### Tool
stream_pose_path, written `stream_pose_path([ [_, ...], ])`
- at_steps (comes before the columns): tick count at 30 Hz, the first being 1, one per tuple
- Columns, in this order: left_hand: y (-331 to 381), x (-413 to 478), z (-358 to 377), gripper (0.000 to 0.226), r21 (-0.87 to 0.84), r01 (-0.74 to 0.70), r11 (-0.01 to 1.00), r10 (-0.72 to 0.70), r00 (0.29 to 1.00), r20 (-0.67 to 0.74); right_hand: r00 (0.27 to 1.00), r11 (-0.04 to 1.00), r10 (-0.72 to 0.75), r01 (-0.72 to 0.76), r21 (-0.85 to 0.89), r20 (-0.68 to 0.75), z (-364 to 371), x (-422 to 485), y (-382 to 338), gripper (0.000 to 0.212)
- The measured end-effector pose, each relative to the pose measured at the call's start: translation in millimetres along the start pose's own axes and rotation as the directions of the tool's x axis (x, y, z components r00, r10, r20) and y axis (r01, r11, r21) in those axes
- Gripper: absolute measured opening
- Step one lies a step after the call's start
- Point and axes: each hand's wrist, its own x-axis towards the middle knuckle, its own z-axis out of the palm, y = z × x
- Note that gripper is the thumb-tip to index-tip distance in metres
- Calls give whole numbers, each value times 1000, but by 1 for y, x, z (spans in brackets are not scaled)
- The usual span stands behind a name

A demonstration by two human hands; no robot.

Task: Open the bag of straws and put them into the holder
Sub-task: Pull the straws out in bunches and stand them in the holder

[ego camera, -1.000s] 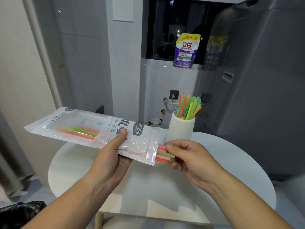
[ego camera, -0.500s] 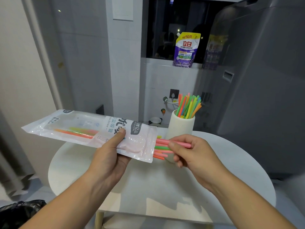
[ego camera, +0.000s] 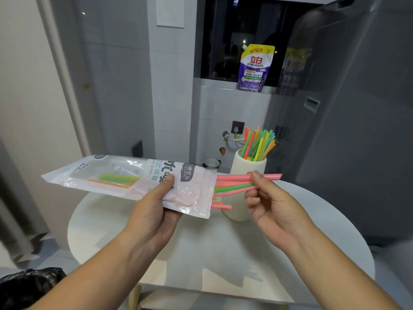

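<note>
Left hand: we hold the clear-and-pink printed plastic straw bag (ego camera: 134, 177) level above the table, our left hand (ego camera: 156, 209) closed around its middle with the thumb on top.
Right hand: our right hand (ego camera: 266, 198) pinches a small bunch of pink and green plastic straws (ego camera: 234, 183) sticking out of the bag's open right end.
Holder: the white cylindrical holder (ego camera: 247, 173) stands on the round white table (ego camera: 335, 231) just behind the pinched bunch, already bristling with mixed-colour straws (ego camera: 259, 143).
Left in the bag: a few green and orange straws (ego camera: 116, 179) show through the clear window; short pink and orange ends (ego camera: 220, 205) poke loose from the mouth.
Risk: those loose ends could slide out and drop if we tilt the bag's mouth downward.
Risk: the crowded holder may block new straws or tip if we push in at an angle.
</note>
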Motion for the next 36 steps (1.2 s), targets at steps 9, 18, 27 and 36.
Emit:
stream_pose_path([
  [9, -5, -5, 5, 23, -26, 51, 998, -51, 999, -18, 979, 965, -190, 174, -196, -68, 15, 7, 23, 19],
  [18, -8, -10, 13, 12, -47, 60, 997, -61, 998, -10, 985, 980, -174, 175, -95, 15, 22, 7, 27, 14],
  [27, -5, -12, 14, 14, -75, 76, 994, -78, 997, -19, 907, 840, -419, 369, -397, -44, 21, 9, 28, 27],
  [36, 2, 0, 5, 13, -81, 56, 995, -60, 997, -44, 876, 770, -480, 448, -456, 51, 8, 11, -11, 31],
])
